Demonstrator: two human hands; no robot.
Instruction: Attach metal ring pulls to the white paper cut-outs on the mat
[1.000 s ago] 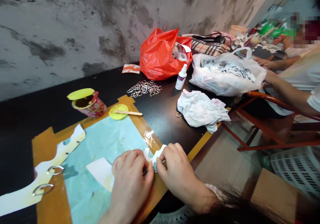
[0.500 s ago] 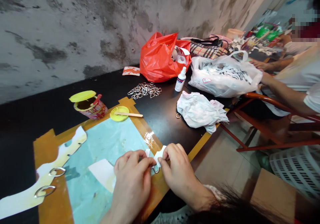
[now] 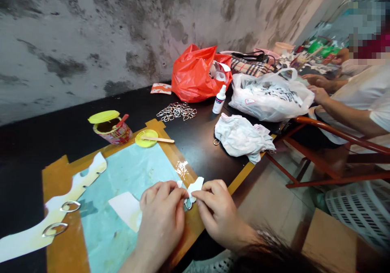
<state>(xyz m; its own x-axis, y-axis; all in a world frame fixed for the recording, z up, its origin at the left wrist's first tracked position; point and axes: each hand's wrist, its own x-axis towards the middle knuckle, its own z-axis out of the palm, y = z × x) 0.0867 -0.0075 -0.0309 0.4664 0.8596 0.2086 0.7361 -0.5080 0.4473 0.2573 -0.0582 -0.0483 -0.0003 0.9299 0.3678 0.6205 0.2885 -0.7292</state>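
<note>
While left hand point(image 3: 161, 212) and right hand point(image 3: 219, 212) finger-pinch the white cutout point(image 3: 196, 186), low centre, the tabletop point(image 3: 198, 147) edge slants close by, right.

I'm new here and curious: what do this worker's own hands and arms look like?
The left hand and right hand are bare: no gloves, and no rings or watch that I can see. No sleeve shows on the left forearm; dark hair hides much of the right forearm.

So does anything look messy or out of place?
Yes: one metal ring lies by the crumpled cloth, apart from the ring pile, so it looks like a stray. The wall has dark blotches, too.
</note>
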